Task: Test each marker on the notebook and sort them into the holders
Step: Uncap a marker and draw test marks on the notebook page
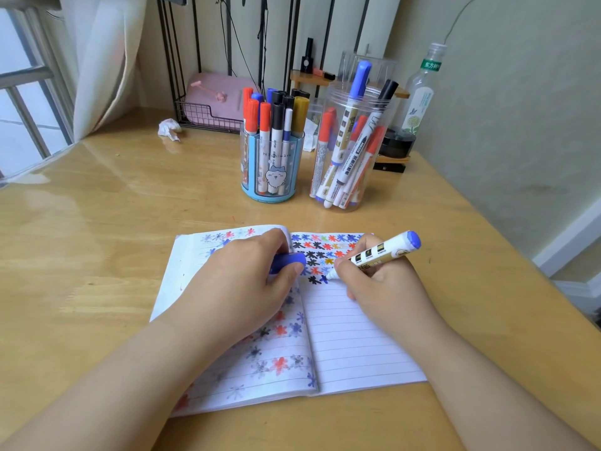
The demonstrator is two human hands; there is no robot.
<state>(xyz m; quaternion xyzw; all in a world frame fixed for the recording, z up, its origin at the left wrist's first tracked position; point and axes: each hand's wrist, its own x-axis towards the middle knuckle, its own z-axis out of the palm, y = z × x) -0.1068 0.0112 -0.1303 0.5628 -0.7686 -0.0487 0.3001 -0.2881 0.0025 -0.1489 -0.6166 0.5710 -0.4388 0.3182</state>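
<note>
Right hand (379, 284): fingers curled round a white marker (374, 255) with a blue end; its tip touches the right page beside a blue scribble, the barrel slanting up and to the right.
Left hand (250, 284): rests on the left page, fingers curled round a blue cap (287, 262) — held just left of the marker tip.
Notebook (354, 349): lies open on the worktop (97, 222) in front of the person; rows of red, blue, black and orange star-like scribbles fill the top of the right page and show on the left page; the lower right page is bare ruled lines.
Blue holder (271, 170): stands behind the notebook; upright markers with red, black, blue and gold caps fill it.
Clear jar (349, 148): just right of the blue holder — markers lean inside it, red, blue and black caps showing.
Behind: a clear plastic bottle (422, 92) near the wall; a crumpled paper (169, 128) to the left; a wire rack (208, 115) with a pink case.
</note>
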